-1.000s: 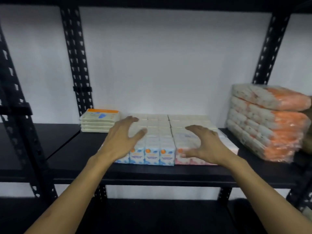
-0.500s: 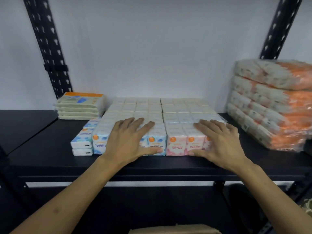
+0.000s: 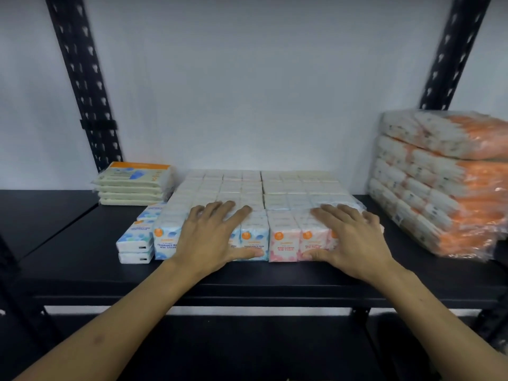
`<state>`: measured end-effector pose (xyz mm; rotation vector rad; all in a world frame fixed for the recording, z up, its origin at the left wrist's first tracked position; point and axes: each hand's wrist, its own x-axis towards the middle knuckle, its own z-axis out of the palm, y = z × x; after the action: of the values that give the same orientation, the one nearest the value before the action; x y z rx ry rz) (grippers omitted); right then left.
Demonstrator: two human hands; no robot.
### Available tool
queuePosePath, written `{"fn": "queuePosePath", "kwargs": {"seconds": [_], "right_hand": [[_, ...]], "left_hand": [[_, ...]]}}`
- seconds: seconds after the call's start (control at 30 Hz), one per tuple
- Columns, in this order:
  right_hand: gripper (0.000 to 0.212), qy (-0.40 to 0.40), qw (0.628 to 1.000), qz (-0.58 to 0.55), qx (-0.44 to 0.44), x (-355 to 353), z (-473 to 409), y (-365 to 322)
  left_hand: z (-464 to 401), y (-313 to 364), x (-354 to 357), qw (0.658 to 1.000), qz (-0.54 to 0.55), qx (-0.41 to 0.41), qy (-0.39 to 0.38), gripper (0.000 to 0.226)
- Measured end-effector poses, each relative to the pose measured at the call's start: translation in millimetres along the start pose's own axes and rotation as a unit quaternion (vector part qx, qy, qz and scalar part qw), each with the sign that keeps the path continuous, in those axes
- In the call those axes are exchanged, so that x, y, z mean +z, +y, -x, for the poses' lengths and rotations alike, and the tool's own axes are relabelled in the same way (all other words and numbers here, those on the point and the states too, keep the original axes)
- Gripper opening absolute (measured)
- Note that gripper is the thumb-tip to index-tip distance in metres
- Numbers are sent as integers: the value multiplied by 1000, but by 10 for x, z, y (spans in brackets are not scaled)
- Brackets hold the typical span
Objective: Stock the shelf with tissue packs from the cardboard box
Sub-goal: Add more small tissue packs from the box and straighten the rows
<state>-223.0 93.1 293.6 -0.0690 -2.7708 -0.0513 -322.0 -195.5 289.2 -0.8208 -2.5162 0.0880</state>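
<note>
Both hands have come down since a moment ago, when they hung in the air over the packs. Now my left hand [image 3: 211, 237] lies flat with spread fingers on the blue tissue packs [image 3: 165, 237], thumb on their front. My right hand [image 3: 349, 240] lies the same way on the pink tissue packs [image 3: 284, 240]. I think I am pushing the big block straight. Beside it on the left sit two loose small packs [image 3: 134, 243] and a flat stack [image 3: 134, 185]. On the right is a tall orange bundle [image 3: 445, 182]. All rest on the black shelf [image 3: 68, 259]. Much looks stocked already. I cannot see the cardboard box, so I cannot tell how much is left.
</note>
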Motion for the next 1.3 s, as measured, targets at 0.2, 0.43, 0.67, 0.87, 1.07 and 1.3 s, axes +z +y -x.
{"fn": "queuePosePath", "kwargs": {"seconds": [0.2, 0.43, 0.67, 0.87, 1.07, 1.3], "right_hand": [[94, 9, 948, -301, 103, -500, 144, 226], [78, 6, 724, -646, 240, -12, 146, 529], [66, -3, 754, -626, 198, -46, 211, 493], [41, 244, 857, -421, 168, -498, 554, 705], [35, 436, 861, -219, 142, -693, 695, 1308], [79, 383, 904, -120, 143, -356, 498, 1720]], "left_hand": [[65, 153, -325, 993, 31, -2, -109, 102], [-132, 658, -349, 987, 117, 1, -109, 101], [-209, 627, -204, 995, 72, 1, -75, 105], [-249, 685, -492, 981, 96, -4, -171, 114], [-684, 1060, -701, 986, 125, 24, -103, 99], [-1567, 2143, -1245, 945, 308, 106, -44, 84]]}}
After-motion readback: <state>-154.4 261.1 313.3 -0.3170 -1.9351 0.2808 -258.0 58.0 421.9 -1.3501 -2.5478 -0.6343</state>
